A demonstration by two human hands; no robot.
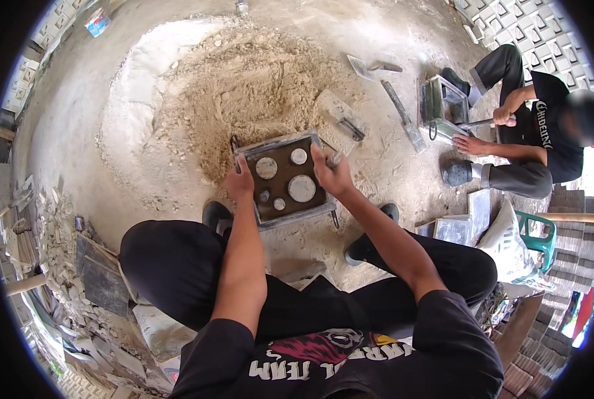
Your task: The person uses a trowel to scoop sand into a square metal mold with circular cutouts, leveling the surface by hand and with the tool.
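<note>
Between my knees lies a square metal mold frame with a flat grey-brown bed inside. Several pale round discs of different sizes show on that bed, the largest disc at the right. My left hand grips the left side of the frame, thumb on its rim. At the upper right side, my right hand is closed around the frame edge, next to a short handle. The undersides of the fingers are hidden on both hands. Just beyond the frame sits a flat float with a dark handle.
A heap of sandy powder spreads ahead. A pointed trowel and a long flat bar lie to the right. Farther right, a seated co-worker handles a box-shaped mold. Rubble and a green plastic chair flank me.
</note>
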